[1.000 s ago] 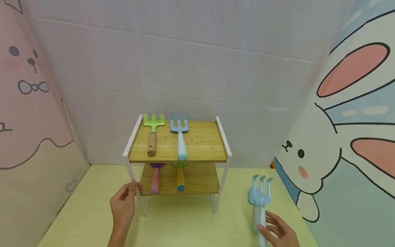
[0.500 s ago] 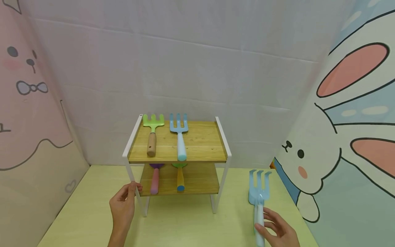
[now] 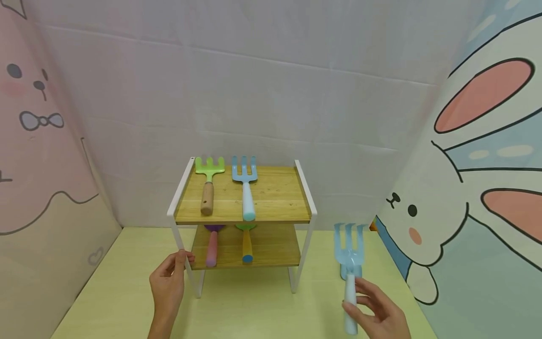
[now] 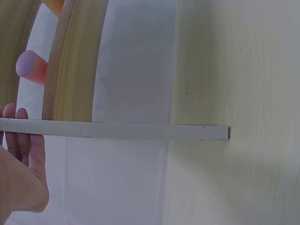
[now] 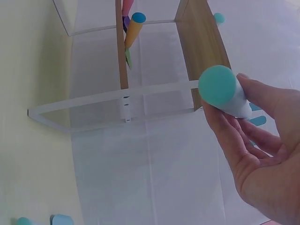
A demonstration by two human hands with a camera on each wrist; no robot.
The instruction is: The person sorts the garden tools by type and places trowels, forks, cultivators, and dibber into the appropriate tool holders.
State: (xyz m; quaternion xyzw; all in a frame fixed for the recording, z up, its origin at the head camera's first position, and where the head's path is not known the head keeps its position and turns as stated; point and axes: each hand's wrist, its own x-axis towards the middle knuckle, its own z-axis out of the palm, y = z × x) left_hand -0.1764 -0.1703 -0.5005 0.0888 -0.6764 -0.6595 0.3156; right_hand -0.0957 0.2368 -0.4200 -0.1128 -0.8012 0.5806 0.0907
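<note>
My left hand [image 3: 168, 282] holds the white front-left post [image 4: 140, 131] of a two-tier wooden shelf [image 3: 279, 197], its fingertips reaching behind the post. My right hand [image 3: 377, 308] pinches the pale handle of a light blue hand fork [image 3: 349, 254], tines pointing away, raised above the table to the right of the shelf. In the right wrist view the handle's teal end [image 5: 217, 85] faces the camera. Another blue tool [image 3: 344, 272] lies on the table beneath the fork, mostly hidden by it. On the top tier rest a green hand fork [image 3: 209, 176] and a second blue hand fork [image 3: 244, 177].
The lower tier bears a pink-handled tool [image 3: 212, 249] with a purple head and an orange-handled tool [image 3: 247, 247] with a green head; the upper board partly hides both. The shelf stands on a pale yellow table [image 3: 245, 310]. Cloth walls [image 3: 271, 94] enclose the back and sides.
My right hand has lifted the blue fork and moved it slightly left and away from me, over the blue tool on the table. The left hand stays on the post.
</note>
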